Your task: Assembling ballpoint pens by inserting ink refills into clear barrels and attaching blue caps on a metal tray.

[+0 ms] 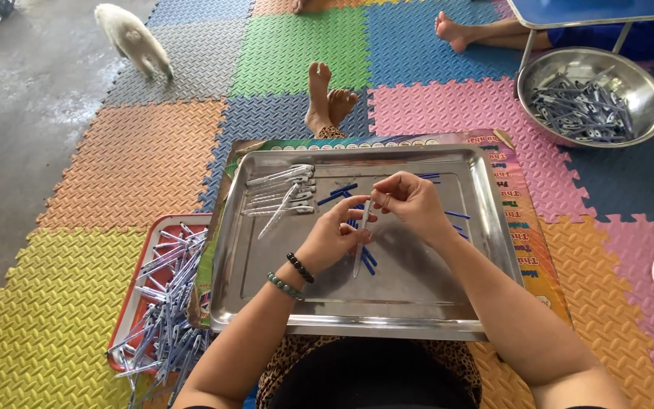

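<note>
**A slim pen barrel pinched between both hands over the tray**

The clear pen barrel (361, 235) stands almost upright above the middle of the steel tray (486, 227), which rests on the lap. The left hand (334, 238) has its fingers closed round the barrel's middle; the right hand (414, 201) pinches the top end — both are gripping it.

It looks light, thin and stiff, of smooth plastic that could slip or roll, so a fingertip pinch near each end seems the surest hold. The blue refills (338, 193) scattered beneath are thinner still and likely to flex.

The barrel's upper tip is hidden by the right fingers, so whether a refill is going in cannot be told. The pile of pens (164, 303) in the red tray is cut off at the lower edge, and the parts in the steel bowl (645, 83) are too small to make out.
</note>
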